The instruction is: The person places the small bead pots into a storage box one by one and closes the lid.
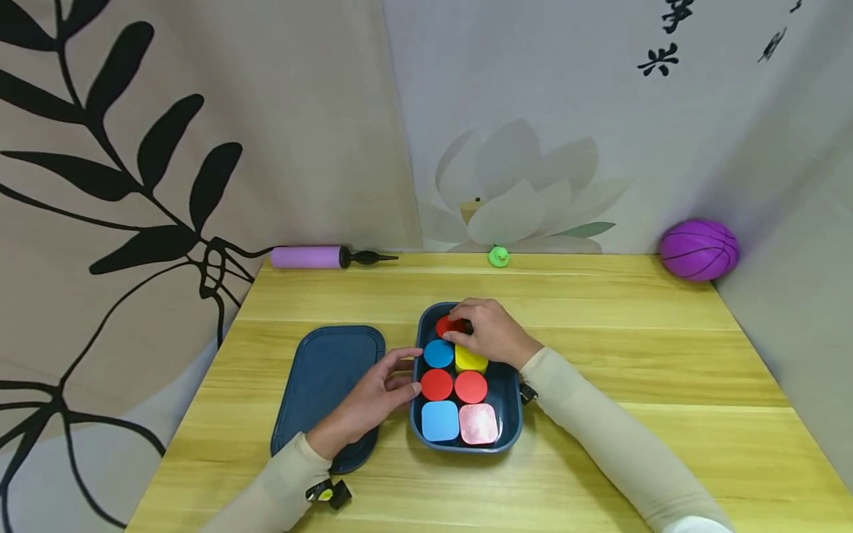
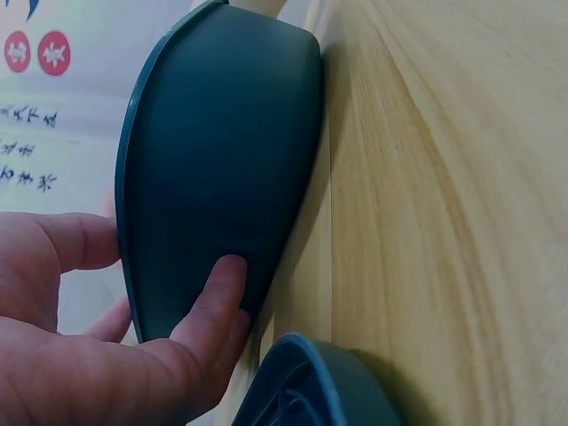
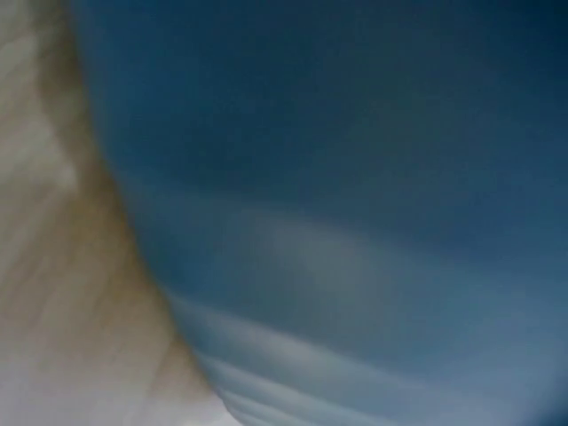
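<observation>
A dark blue rectangular box (image 1: pixel 514 414) with rounded corners holds several flat-topped coloured pieces. My right hand (image 1: pixel 489 332) reaches into its far end, thumb and fingers pinching a red round piece (image 1: pixel 445 326). Nearer in the box are a blue round piece (image 1: pixel 438 354), a partly covered yellow piece (image 1: pixel 471 359), two red round ones (image 1: pixel 437 385), a light blue square (image 1: pixel 440 421) and a pink square (image 1: pixel 478 424). My left hand (image 1: pixel 383 392) touches the box's left side; in the left wrist view its fingers (image 2: pixel 226 284) rest against the outer wall. The right wrist view shows only blurred blue wall (image 3: pixel 311 160).
Left of the box lies a matching blue lid (image 1: pixel 333 370), partly under my left forearm. Along the back edge of the wooden table (image 1: pixel 600 296) are a purple hand pump (image 1: pixel 309 257), a small green duck (image 1: pixel 498 256) and a purple ball (image 1: pixel 699 250).
</observation>
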Demonstrator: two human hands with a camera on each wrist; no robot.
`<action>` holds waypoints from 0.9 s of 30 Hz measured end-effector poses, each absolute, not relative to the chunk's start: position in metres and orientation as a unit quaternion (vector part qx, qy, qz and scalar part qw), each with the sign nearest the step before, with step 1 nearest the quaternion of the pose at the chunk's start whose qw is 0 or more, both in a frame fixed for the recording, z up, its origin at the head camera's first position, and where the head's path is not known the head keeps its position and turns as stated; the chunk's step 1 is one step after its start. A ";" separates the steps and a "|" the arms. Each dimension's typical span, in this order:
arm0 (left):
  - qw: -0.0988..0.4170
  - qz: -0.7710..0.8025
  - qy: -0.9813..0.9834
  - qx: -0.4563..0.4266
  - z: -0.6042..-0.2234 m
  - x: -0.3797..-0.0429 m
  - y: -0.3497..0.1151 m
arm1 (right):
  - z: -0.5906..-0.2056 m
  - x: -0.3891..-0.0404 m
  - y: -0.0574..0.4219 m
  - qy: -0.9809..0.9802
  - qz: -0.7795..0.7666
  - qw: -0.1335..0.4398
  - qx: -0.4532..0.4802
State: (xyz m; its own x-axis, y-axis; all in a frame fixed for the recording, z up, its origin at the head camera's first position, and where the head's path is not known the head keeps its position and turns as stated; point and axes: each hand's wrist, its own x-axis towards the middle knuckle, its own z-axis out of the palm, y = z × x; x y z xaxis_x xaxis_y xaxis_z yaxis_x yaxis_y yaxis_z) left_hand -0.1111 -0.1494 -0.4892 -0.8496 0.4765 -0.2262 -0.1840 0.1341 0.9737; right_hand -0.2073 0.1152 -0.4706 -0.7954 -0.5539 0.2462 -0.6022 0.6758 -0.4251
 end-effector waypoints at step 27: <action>-0.032 0.176 0.959 0.218 -0.451 -0.149 -0.183 | -0.432 -0.210 0.226 -0.966 0.099 0.078 0.228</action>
State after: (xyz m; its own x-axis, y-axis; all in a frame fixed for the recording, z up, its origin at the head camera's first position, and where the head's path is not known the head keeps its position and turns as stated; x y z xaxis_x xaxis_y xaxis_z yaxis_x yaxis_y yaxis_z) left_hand -0.1492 -0.1825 -0.4513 -0.9027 0.4076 0.1381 0.4301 0.8425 0.3244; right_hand -0.2099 0.2256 -0.4318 -0.8841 -0.4240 0.1963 -0.4550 0.8770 -0.1546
